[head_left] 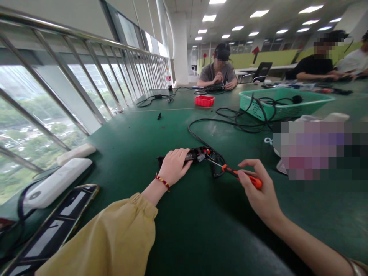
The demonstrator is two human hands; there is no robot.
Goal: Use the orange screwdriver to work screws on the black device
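Holding screwdriver (232,173); black cable (274,102) in basket (304,105)

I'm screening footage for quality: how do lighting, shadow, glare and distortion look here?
Head view: ceiling lights burn out to white; same view: a dark shadow lies on the table by the right hand; same view: the railing looks stretched toward the left edge; same view: pixel blocks hide a patch at right.

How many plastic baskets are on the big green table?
2. A small red basket sits past the left hand, and a larger green basket sits to its right, past the right hand. More could be hidden behind other things.
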